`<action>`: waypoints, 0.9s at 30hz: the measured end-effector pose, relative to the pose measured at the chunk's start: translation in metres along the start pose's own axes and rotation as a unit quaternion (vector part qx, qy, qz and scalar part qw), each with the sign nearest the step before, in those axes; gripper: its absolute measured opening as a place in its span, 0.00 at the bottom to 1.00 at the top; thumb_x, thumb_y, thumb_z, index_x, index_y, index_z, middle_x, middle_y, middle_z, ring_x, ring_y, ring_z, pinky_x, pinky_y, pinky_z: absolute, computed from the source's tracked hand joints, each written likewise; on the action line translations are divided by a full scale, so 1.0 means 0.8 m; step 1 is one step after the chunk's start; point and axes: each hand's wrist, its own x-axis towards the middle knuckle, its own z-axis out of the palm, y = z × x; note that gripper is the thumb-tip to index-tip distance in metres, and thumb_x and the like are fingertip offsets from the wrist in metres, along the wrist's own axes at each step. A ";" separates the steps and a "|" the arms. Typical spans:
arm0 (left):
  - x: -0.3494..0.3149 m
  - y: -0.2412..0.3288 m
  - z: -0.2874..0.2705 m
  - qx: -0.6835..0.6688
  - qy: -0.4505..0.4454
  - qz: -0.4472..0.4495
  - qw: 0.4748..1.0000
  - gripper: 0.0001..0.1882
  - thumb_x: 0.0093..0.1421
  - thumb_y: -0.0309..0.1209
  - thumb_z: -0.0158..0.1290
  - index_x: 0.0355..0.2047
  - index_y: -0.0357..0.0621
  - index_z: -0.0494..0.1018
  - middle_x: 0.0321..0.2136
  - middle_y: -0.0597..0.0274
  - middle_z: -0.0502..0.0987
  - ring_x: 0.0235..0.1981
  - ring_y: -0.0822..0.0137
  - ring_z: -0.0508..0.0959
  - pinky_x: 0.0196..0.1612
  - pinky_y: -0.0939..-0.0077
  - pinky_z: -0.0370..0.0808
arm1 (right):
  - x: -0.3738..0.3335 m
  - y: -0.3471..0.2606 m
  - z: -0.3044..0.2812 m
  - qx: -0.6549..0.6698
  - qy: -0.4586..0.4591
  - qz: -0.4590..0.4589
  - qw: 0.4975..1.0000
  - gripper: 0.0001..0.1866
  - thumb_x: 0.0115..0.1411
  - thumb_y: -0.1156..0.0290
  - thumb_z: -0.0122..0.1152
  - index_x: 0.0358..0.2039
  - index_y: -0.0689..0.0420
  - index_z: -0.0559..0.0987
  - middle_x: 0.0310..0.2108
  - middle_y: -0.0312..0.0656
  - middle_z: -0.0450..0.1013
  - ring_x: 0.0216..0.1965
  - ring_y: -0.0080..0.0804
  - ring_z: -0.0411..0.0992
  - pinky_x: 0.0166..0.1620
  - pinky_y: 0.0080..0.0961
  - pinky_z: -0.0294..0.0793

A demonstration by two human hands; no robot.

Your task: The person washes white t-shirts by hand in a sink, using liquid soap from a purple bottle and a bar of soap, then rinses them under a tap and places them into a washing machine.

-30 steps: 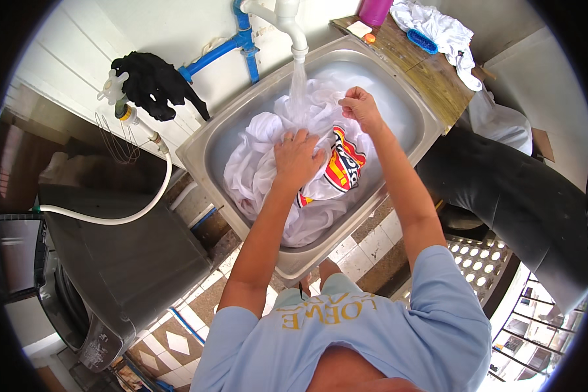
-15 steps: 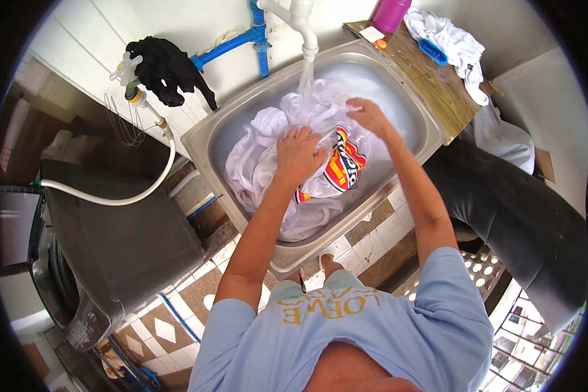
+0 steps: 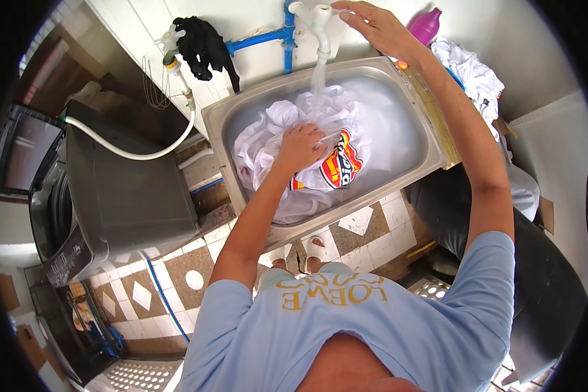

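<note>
A stainless steel sink (image 3: pixel 346 210) holds cloudy water and a bunched white garment (image 3: pixel 261 144) with a red, yellow and black print (image 3: pixel 343 163). My left hand (image 3: pixel 300 147) lies on the wet fabric with its fingers loosely stretched out, not gripping it. Water runs from the white faucet (image 3: pixel 322 32) onto the cloth just beyond that hand. Up beside the faucet's top is my right hand (image 3: pixel 387 31), raised above the sink's far right corner. Its fingers are extended and hold nothing; whether a fingertip touches the faucet I cannot tell.
Left of the sink stands a dark washing machine (image 3: pixel 137 215) with a white hose (image 3: pixel 127 155). Black cloth (image 3: pixel 202 49) hangs by a blue pipe (image 3: pixel 258 42). At right, a wooden board (image 3: pixel 426 108) adjoins a purple bottle (image 3: pixel 425 26) and white cloth (image 3: pixel 469 65). A bulky black object (image 3: pixel 549 287) sits nearer.
My right hand has lifted from over the garment up to the faucet. My left hand stays on the fabric. The whole view has shifted and turned a little.
</note>
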 end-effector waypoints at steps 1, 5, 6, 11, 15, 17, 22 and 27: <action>-0.002 0.001 0.000 0.002 -0.012 -0.004 1.000 0.15 0.52 0.39 0.55 0.39 0.52 0.78 0.45 0.62 0.74 0.47 0.56 0.72 0.47 0.57 0.69 | 0.000 0.000 0.001 -0.003 0.017 -0.032 0.999 0.18 0.65 0.64 0.51 0.52 0.58 0.72 0.46 0.52 0.72 0.49 0.46 0.70 0.51 0.36 0.70; -0.004 0.001 0.001 0.006 0.008 0.010 1.000 0.15 0.53 0.39 0.55 0.41 0.52 0.77 0.47 0.63 0.73 0.49 0.56 0.71 0.49 0.58 0.69 | 0.000 -0.010 0.005 0.047 0.035 -0.006 0.998 0.16 0.65 0.64 0.51 0.48 0.58 0.75 0.44 0.52 0.72 0.48 0.45 0.71 0.51 0.33 0.70; -0.004 0.002 0.001 0.006 0.008 0.006 1.000 0.15 0.52 0.39 0.55 0.40 0.52 0.77 0.46 0.63 0.73 0.49 0.56 0.72 0.49 0.58 0.69 | 0.000 -0.014 0.007 0.074 0.025 0.038 0.996 0.16 0.64 0.64 0.52 0.48 0.58 0.75 0.44 0.52 0.73 0.48 0.45 0.71 0.51 0.33 0.70; -0.009 -0.006 0.002 -0.016 0.013 -0.006 1.000 0.15 0.51 0.40 0.57 0.37 0.50 0.78 0.42 0.60 0.76 0.45 0.55 0.74 0.49 0.61 0.69 | 0.002 -0.020 0.028 -0.006 0.050 0.037 0.998 0.20 0.65 0.56 0.50 0.48 0.59 0.76 0.44 0.48 0.73 0.42 0.40 0.73 0.47 0.28 0.71; -0.011 -0.010 0.016 -0.012 0.084 0.021 0.996 0.14 0.47 0.41 0.57 0.33 0.50 0.79 0.37 0.60 0.77 0.42 0.57 0.76 0.46 0.60 0.72 | -0.019 -0.079 0.043 -0.030 0.146 0.047 0.988 0.22 0.62 0.57 0.54 0.48 0.61 0.75 0.42 0.55 0.73 0.40 0.49 0.74 0.44 0.39 0.72; -0.007 0.001 0.019 0.014 0.020 -0.021 0.999 0.14 0.49 0.43 0.56 0.34 0.53 0.79 0.41 0.63 0.76 0.47 0.58 0.74 0.50 0.59 0.69 | -0.032 -0.095 0.053 -0.092 0.148 0.042 0.984 0.25 0.62 0.57 0.54 0.53 0.61 0.70 0.44 0.57 0.72 0.42 0.52 0.73 0.45 0.42 0.72; 0.000 0.010 0.011 0.027 -0.055 -0.054 0.997 0.17 0.53 0.48 0.54 0.39 0.56 0.79 0.46 0.67 0.74 0.53 0.59 0.70 0.51 0.54 0.64 | -0.036 -0.105 0.034 -0.037 0.097 0.012 0.994 0.29 0.62 0.60 0.55 0.60 0.60 0.64 0.49 0.59 0.70 0.47 0.50 0.72 0.46 0.40 0.72; 0.051 0.071 -0.095 0.086 -0.270 -0.147 0.948 0.17 0.59 0.48 0.49 0.35 0.54 0.80 0.42 0.62 0.78 0.47 0.56 0.75 0.52 0.53 0.65 | -0.063 -0.109 -0.054 0.215 -0.092 0.067 0.970 0.31 0.60 0.63 0.58 0.61 0.58 0.63 0.50 0.51 0.70 0.48 0.41 0.71 0.50 0.34 0.70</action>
